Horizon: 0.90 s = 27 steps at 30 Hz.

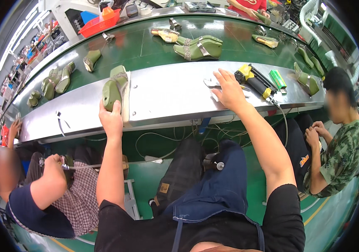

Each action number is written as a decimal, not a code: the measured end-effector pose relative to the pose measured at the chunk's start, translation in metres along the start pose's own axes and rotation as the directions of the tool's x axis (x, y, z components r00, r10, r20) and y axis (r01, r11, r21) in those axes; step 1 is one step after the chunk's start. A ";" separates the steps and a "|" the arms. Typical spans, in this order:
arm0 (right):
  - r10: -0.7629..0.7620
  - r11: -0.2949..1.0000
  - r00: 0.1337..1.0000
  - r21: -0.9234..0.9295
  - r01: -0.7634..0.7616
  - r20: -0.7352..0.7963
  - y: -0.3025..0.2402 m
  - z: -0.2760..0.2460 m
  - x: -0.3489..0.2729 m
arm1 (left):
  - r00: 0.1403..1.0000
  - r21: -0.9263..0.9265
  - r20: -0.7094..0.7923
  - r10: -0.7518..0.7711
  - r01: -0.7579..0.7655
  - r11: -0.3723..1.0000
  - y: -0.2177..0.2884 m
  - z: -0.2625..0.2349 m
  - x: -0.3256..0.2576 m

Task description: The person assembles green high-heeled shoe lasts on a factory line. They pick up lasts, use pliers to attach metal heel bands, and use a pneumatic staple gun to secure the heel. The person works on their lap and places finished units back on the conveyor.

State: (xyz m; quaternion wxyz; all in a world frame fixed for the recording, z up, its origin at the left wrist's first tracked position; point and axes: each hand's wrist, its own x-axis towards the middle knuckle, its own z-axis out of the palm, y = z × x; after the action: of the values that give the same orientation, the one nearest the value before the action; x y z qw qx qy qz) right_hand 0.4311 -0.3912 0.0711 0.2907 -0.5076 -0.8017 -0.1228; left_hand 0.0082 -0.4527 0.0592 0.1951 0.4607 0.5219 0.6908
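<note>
My left hand (111,120) is wrapped round the near end of a green shoe last (112,93), which has a glittery strap across it. The last rests at a pale strip on the steel bench ledge (162,90). Over the ledge to the right, my right hand (231,91) has its fingers apart and holds nothing. Beneath and beside its fingers lies a silver metal tool (208,83), partly hidden, its kind unclear. Just right of that hand are a yellow and black air tool (255,80) with a hose and a small green and white box (278,80).
Beyond the ledge, a green conveyor belt (146,63) carries several lasts with straps, including a pair (198,48). A red basket (99,24) stands at the far left. Co-workers sit on both sides; cables hang under the bench.
</note>
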 end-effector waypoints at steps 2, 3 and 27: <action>0.057 0.998 0.996 0.012 -0.058 0.067 0.016 0.009 -0.003 | 0.999 0.040 -0.004 -0.054 0.054 0.998 -0.006 0.001 0.003; 0.089 0.996 0.991 0.016 -0.091 0.101 0.023 0.012 -0.004 | 0.998 0.093 -0.026 -0.063 0.065 0.994 -0.009 0.003 0.004; 0.147 0.972 0.989 0.182 -0.149 0.024 0.059 0.025 0.005 | 0.961 -0.051 0.171 -0.217 0.228 0.972 -0.141 0.376 0.292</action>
State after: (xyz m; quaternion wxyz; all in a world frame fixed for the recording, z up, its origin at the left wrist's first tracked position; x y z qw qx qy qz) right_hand 0.4735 -0.3481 0.0481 0.3401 -0.5378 -0.7711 -0.0238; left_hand 0.1482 0.0234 0.0697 0.3299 0.4474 0.5279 0.6421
